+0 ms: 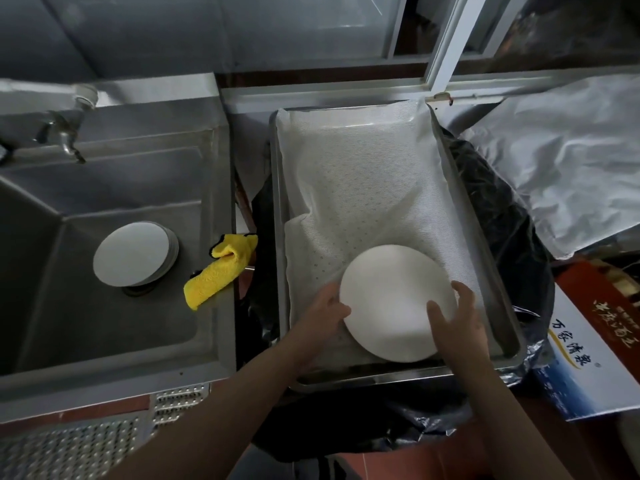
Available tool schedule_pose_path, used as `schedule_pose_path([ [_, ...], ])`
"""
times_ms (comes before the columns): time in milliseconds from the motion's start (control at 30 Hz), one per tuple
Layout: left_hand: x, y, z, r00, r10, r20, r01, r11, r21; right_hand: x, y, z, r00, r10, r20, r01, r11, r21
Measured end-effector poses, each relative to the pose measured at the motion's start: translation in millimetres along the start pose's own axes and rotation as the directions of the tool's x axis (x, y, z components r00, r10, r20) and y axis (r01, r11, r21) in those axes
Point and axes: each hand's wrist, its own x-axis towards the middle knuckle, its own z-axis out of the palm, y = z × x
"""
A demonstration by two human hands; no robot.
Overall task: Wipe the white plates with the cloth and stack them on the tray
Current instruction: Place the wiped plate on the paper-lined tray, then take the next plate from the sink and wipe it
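A white plate (391, 299) lies in the near part of the metal tray (485, 237), on its white mesh liner. My left hand (320, 317) grips the plate's left edge, thumb on top. My right hand (457, 317) holds its right edge, with the thumb lying on the plate's face. A stack of several white plates (133, 252) sits in the steel sink (69, 334) to the left. The yellow cloth (220, 271) is draped over the sink's right rim, with neither hand on it.
A tap (64, 133) juts over the sink's back left. The tray rests on a black bin bag (502, 220). A printed cardboard box (595, 341) stands at the right, crumpled silver foil (571, 157) behind it. A perforated metal sheet (86, 441) lies at the lower left.
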Motion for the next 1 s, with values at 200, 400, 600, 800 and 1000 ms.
schedule_pose_path([
  [200,-18,-5,-37,0.982,0.048,-0.184,-0.071,0.99,-0.121,-14,-33,18,0.978,-0.203,-0.058,0.206,0.977,0.05],
  [400,-34,-9,-95,0.942,0.118,-0.314,-0.187,0.962,-0.201,-36,-86,60,0.966,-0.25,0.071,0.222,0.936,0.274],
  [600,-46,-35,-178,0.924,0.098,-0.369,-0.19,0.956,-0.223,-70,-147,132,0.939,-0.243,0.243,0.1,0.87,0.482],
  [800,-61,-59,-273,0.905,0.051,-0.423,-0.141,0.973,-0.183,-104,-197,212,0.892,-0.255,0.373,0.049,0.875,0.482],
  [1000,-65,-96,-372,0.901,0.002,-0.434,-0.039,0.996,-0.077,-130,-236,289,0.884,-0.132,0.448,-0.104,0.88,0.464],
])
